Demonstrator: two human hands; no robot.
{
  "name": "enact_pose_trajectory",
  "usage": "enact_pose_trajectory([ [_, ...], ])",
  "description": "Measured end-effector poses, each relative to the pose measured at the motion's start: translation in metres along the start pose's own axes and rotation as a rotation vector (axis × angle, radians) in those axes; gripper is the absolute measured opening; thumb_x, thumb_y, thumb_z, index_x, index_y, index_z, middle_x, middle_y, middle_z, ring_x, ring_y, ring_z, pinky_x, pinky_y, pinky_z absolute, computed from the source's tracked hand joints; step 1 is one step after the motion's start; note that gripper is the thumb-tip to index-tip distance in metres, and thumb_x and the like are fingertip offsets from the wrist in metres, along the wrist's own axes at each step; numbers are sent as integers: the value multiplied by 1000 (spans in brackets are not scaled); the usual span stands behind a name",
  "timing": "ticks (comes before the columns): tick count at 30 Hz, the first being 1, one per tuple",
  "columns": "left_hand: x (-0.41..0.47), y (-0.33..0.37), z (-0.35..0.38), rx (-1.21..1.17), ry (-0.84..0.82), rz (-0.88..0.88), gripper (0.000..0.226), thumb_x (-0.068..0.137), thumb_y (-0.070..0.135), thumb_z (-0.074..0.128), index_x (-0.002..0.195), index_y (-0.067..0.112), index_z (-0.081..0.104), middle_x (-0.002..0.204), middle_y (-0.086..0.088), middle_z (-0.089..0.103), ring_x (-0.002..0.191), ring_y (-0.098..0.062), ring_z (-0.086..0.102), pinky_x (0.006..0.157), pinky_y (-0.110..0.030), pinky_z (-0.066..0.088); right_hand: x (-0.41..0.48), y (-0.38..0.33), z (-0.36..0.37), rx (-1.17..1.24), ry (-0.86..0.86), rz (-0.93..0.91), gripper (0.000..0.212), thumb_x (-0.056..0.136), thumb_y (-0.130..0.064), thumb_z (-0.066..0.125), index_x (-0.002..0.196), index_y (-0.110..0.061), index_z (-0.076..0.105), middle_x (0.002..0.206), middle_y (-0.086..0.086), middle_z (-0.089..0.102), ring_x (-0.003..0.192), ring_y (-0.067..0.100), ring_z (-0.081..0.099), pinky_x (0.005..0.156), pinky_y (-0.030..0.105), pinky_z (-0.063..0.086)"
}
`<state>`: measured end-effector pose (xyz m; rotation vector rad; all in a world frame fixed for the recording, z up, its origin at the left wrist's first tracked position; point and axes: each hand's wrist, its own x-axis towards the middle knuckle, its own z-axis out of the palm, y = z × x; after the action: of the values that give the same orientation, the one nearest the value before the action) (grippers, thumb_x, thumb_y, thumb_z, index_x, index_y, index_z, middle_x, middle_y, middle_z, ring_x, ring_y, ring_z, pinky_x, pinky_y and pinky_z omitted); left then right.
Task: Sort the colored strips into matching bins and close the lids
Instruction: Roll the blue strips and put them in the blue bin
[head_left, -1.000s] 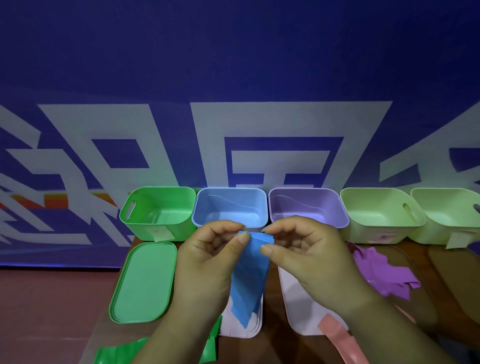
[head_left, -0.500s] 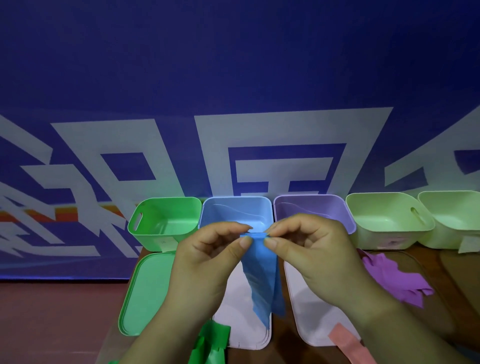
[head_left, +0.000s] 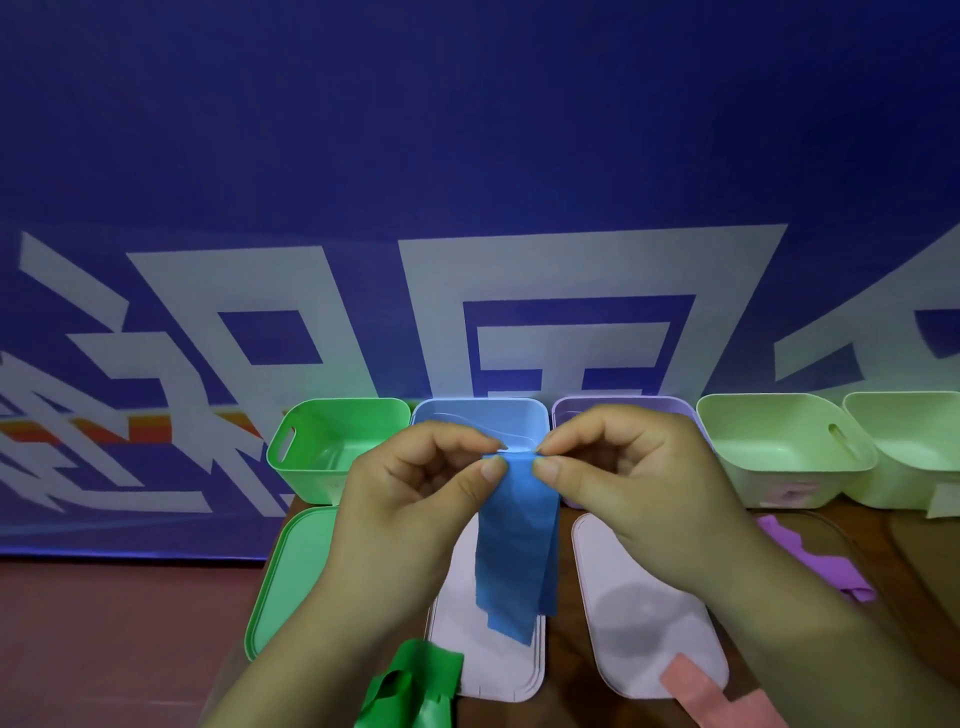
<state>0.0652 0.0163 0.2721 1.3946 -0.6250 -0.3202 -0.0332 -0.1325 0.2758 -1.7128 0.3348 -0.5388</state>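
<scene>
A row of bins (head_left: 779, 431) stands behind the lids (head_left: 649, 623) on the table (head_left: 563, 665).

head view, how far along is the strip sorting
Early on. Done: nothing visibly binned; the green bin looks empty. In hand: left hand and right hand pinch a blue strip near the blue bin. Left: green strip, purple strips and pink strip unsorted; lids lie off the bins.

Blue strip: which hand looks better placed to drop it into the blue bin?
Probably the left hand. Both hands pinch the top edge of the blue strip, but the left sits in front of the blue bin, while the right hand sits before the purple bin.
</scene>
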Motion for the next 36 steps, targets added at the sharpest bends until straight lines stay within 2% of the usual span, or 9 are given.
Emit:
enact_pose_trajectory([
  [5, 0, 5, 3, 102, -28, 49, 32, 79, -5, 70, 78, 26, 77, 76, 3, 74, 73, -7, 67, 67, -16, 52, 2, -4, -3, 86, 7, 117, 7, 81, -2, 74, 81, -10, 74, 78, 9, 74, 74, 24, 70, 69, 33, 62],
  [10, -2, 8, 3, 118, -43, 48, 21, 69, 12, 72, 77, 31, 80, 80, 2, 77, 77, -10, 72, 70, -17, 54, 3, -7, -4, 273, -14, 273, 12, 81, 5, 71, 82, -7, 72, 75, 13, 70, 67, 19, 65, 62, 27, 56],
  [13, -3, 8, 4, 159, -48, 44, 21, 68, 15, 73, 76, 34, 80, 80, 2, 77, 77, -11, 72, 72, -20, 55, 3, -6, -8, 274, -46, 295, 12, 82, 5, 70, 82, -7, 72, 73, 9, 71, 65, 14, 67, 61, 25, 56],
  [17, -3, 7, 9, 139, -34, -44, 24, 76, 4, 74, 78, 27, 80, 78, 0, 77, 75, -11, 72, 70, -18, 54, 0, -5, -11, 215, -42, 233, 13, 82, 5, 71, 84, -7, 72, 74, 9, 73, 68, 17, 69, 65, 27, 60],
  [20, -2, 8, 11, 96, -29, -162, 23, 79, -1, 73, 80, 20, 80, 79, -2, 78, 76, -12, 73, 70, -18, 54, -4, -1, -14, 18, -14, 77, 18, 81, -3, 77, 85, -20, 76, 81, 12, 74, 74, 36, 67, 70, 45, 60],
  [22, -2, 8, 11, 86, -32, -220, 19, 79, 1, 74, 81, 19, 80, 81, -3, 78, 79, -15, 74, 74, -22, 55, -6, 2, -16, -62, -20, 5, 24, 80, -6, 79, 87, -28, 76, 82, 14, 72, 74, 39, 63, 70, 51, 55],
  [27, 1, 6, 12, 49, -35, -293, 17, 77, 8, 75, 84, 22, 81, 86, -8, 78, 86, -25, 74, 92, -42, 55, -8, 3, -21, -155, -70, -88, 23, 75, -16, 80, 91, -31, 75, 87, 1, 74, 79, 18, 70, 77, 31, 58],
  [31, 2, 5, 13, -7, -30, -316, 26, 58, 26, 76, 83, 21, 81, 87, -11, 78, 87, -28, 74, 95, -46, 54, -6, 0, -23, -208, -71, -91, 24, 76, -6, 83, 85, -28, 77, 85, -8, 75, 78, 11, 71, 73, 16, 54],
  [36, 4, 4, 13, 0, -25, -335, 17, 70, 13, 76, 83, 22, 81, 87, -10, 78, 88, -28, 74, 95, -45, 54, -6, -4, -22, -253, -73, -70, 22, 77, -10, 81, 83, -30, 76, 77, -12, 73, 70, 3, 67, 66, 9, 49],
])
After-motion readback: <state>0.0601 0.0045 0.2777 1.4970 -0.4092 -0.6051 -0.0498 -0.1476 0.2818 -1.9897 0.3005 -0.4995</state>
